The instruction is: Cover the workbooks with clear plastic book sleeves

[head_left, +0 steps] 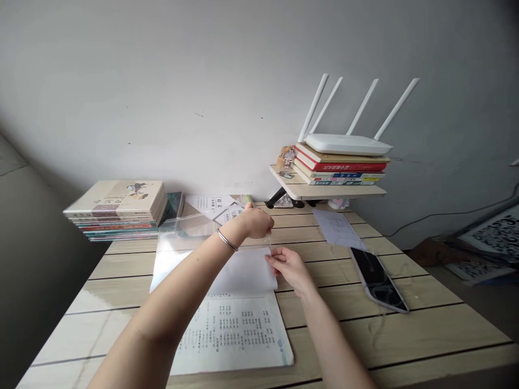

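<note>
An open book [243, 329] lies on the wooden table, its printed page towards me and a blank white page [243, 273] behind it. Clear plastic film [174, 240] covers the far part of the white page and reaches past it. My left hand [257, 221] is closed above the far right corner, a bracelet on its wrist. A thin clear piece shows just beneath its fingers. Lower and to the right, my right hand [287, 267] pinches the white page's right edge between thumb and fingers. My left forearm hides part of the book.
A stack of books [117, 208] stands at the back left, beside another book [211, 208] lying flat. On the right are a phone [379, 278] and a paper sheet [336, 227]. A raised shelf [332, 190] carries books and a white router [346, 144].
</note>
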`<move>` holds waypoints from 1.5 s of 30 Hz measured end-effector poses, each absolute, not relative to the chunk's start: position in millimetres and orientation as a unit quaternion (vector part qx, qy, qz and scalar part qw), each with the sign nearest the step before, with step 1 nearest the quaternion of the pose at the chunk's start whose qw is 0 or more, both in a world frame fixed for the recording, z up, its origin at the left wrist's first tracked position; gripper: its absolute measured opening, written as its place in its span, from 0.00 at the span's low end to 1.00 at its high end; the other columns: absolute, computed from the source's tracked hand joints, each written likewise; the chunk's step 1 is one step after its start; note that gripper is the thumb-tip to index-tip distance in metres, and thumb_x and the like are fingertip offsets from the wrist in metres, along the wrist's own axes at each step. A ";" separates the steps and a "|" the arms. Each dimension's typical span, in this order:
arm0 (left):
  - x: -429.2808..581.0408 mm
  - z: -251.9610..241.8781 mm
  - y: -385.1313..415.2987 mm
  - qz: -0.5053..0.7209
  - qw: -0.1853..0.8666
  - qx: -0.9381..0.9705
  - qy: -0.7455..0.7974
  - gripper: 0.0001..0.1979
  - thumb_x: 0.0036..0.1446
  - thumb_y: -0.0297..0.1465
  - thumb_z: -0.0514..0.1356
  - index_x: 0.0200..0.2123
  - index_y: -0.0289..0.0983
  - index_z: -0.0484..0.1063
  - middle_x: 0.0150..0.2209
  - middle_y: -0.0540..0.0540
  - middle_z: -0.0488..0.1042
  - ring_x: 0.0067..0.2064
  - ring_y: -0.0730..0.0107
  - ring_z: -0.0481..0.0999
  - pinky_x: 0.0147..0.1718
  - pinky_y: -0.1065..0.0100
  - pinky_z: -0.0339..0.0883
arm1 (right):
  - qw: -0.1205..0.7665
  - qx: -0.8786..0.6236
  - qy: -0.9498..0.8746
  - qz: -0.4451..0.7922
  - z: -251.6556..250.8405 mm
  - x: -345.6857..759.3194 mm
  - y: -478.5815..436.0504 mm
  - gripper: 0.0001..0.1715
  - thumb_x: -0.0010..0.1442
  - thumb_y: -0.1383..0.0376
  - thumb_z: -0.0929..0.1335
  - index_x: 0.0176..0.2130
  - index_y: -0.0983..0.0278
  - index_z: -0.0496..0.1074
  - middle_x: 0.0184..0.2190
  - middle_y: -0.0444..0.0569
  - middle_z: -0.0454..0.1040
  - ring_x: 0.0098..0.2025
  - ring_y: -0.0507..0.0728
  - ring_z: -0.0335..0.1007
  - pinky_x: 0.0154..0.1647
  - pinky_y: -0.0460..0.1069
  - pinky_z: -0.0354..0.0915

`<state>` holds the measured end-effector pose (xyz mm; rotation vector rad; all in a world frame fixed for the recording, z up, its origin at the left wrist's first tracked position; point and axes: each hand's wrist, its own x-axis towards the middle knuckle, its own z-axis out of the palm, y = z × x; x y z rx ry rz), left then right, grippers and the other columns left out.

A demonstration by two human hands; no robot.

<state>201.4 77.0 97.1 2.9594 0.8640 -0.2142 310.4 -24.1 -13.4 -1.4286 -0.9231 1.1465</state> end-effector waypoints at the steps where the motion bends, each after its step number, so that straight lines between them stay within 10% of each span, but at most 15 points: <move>1: 201.4 97.7 76.0 -0.070 0.027 0.957 0.279 0.10 0.54 0.25 0.54 0.34 0.36 0.76 0.37 0.39 0.78 0.42 0.54 0.72 0.44 0.50 0.50 | 0.522 -0.590 -0.385 0.481 -13.8 310.8 -23.8 0.24 0.33 0.54 0.76 0.26 0.63 0.66 0.18 0.42 0.70 0.18 0.48 0.59 0.21 0.47 0.58; 45: 199.5 103.1 58.9 -0.052 -0.008 0.967 0.251 0.06 0.53 0.26 0.59 0.32 0.35 0.78 0.35 0.37 0.78 0.46 0.51 0.67 0.44 0.52 0.48 | 0.490 -0.541 -0.470 0.496 -23.6 313.3 -21.4 0.25 0.39 0.46 0.74 0.23 0.65 0.73 0.20 0.43 0.69 0.26 0.51 0.57 0.30 0.47 0.54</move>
